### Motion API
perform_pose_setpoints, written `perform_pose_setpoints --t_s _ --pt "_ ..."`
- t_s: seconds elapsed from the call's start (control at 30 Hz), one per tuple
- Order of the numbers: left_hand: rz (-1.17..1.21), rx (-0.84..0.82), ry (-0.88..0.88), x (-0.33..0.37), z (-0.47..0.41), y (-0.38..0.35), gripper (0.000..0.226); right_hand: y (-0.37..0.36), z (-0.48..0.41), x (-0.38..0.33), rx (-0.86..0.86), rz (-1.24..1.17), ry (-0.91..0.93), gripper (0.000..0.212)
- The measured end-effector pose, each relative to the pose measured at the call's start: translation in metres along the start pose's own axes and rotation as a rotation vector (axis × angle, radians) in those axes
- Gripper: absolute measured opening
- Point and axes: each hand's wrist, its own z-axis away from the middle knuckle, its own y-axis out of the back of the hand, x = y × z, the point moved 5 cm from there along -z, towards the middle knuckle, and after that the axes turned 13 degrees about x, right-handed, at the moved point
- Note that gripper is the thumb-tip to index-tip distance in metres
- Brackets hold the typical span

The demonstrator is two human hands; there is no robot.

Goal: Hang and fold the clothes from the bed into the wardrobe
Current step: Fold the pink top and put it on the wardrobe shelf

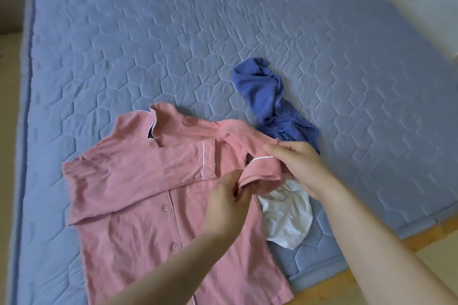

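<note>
A bed [148, 44] with a blue hexagon-quilted cover fills the view. Beside it lies wooden floor [426, 234]. White furniture [426, 0] stands at the far right.

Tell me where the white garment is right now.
Head view, lower right: the white garment lies crumpled on the bed beside the pink shirt, just below the right hand, with the blue garment farther up.
</note>
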Motion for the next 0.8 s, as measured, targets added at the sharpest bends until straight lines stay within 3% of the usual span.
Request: perform_pose_setpoints --t_s 0.1,0.27,0.43,0.7,0.8 --pt "0.057 0.022 0.046 -0.001 -0.008 0.024 0.021 -0.014 0.004 -0.011 0.061 -0.059 0.059 0.019" --pt "0.146 0.08 0.046 0.012 -0.031 0.086 0.034 -0.046 0.021 -0.022 0.044 -0.086 0.121 0.036" --pt "0.134 0.235 0.058 -0.004 -0.049 0.167 0.041 -0.088 0.033 -0.024 0.096 -0.022 0.181 0.025" --pt "0.063 0.502 0.215 -0.095 -0.05 0.271 0.046 -0.166 0.042 -0.016 0.035 0.134 0.218 0.017" --pt "-0.035 0.496 0.357 -0.145 -0.046 0.288 0.039 -0.188 0.037 0.003 0.042 0.281 0.21 0.019"
